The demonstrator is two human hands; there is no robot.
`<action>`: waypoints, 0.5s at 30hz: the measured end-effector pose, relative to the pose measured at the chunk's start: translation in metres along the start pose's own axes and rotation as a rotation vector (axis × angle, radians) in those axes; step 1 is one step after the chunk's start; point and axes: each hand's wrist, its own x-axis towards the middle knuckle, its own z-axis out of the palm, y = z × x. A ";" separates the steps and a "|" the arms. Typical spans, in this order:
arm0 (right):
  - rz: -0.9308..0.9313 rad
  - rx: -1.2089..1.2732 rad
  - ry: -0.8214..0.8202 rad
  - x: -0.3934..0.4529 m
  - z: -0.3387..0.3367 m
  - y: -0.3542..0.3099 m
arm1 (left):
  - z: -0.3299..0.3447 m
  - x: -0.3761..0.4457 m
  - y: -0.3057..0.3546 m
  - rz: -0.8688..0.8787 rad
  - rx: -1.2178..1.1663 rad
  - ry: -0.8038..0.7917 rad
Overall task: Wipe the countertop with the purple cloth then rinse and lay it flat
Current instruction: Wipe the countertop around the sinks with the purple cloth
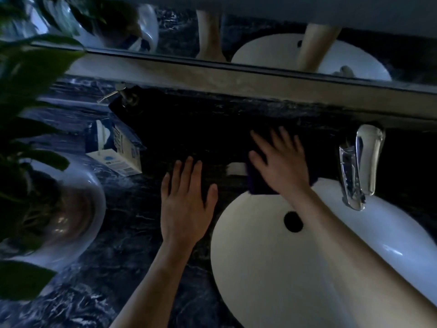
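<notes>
Right hand [281, 162] — flat, fingers spread, pressing cloth [259, 185] on counter [132, 233], sink's [260, 268] 12 o'clock; left hand [186, 202] — open, empty, 9 o'clock.

Most of the purple cloth [256, 185] is covered by the right hand [281, 162]; only its dark near edge and left side are seen, and its far part is lost in shadow. The surface [132, 245] behind both hands is too dark for detail. The sink [272, 268] is cut off by the bottom edge and partly hidden under the right forearm. The plant [26, 74] is blurred and cropped at the left edge. Print on the carton [118, 147] is too small to be read. The mirror [260, 31] is cut off by the top edge.
</notes>
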 end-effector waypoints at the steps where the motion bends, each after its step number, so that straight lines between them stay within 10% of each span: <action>1: 0.057 0.014 -0.031 -0.003 -0.004 0.015 | 0.000 0.000 0.001 0.002 0.003 -0.001; 7: 0.235 0.035 0.012 -0.005 -0.004 -0.036 | -0.002 0.002 0.009 -0.026 -0.001 0.007; 15: -0.289 0.035 -0.016 0.024 0.008 -0.092 | -0.002 0.000 0.003 -0.040 -0.032 0.037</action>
